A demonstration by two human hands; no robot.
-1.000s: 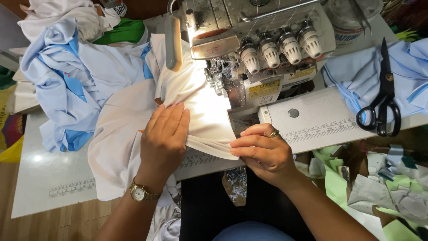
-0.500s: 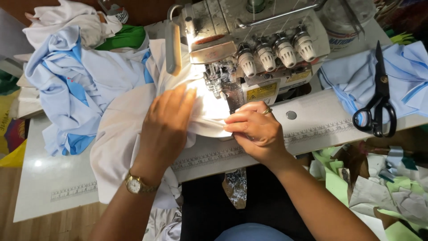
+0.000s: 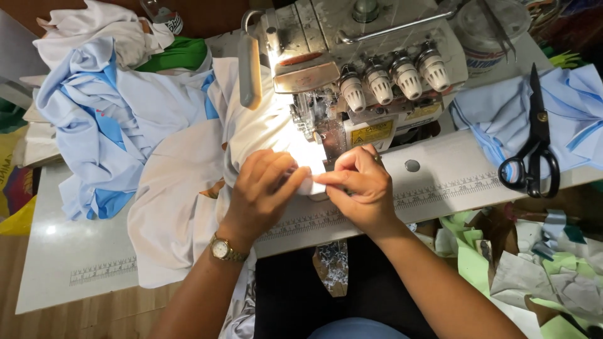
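Two hands at the overlock sewing machine, both now drawn in close under its lit needle area. A second ago the left hand lay flat and spread on the cloth, well left of the machine's foot; it has since slid toward the foot and bunched up.

Left hand: wristwatch on the wrist, fingers curled and pinching the edge of the white fabric just in front of the machine.

Right hand: fingers closed in a pinch on the same fabric edge, fingertips meeting those of the left hand directly below the machine's foot.

White fabric: its edge held between both hands at the foot; the rest drapes left of the machine and over the table's front edge. Judged from the change, the edge is being gathered and lined up at the foot.

Pile of light blue garments: far left of the machine, with a green cloth behind it.

Black scissors: right of the machine, lying on folded blue cloth.

Containers: a round lidded tub behind the machine's right end; contents cannot be told.

Fabric scraps: below and right of the machine, off the table.
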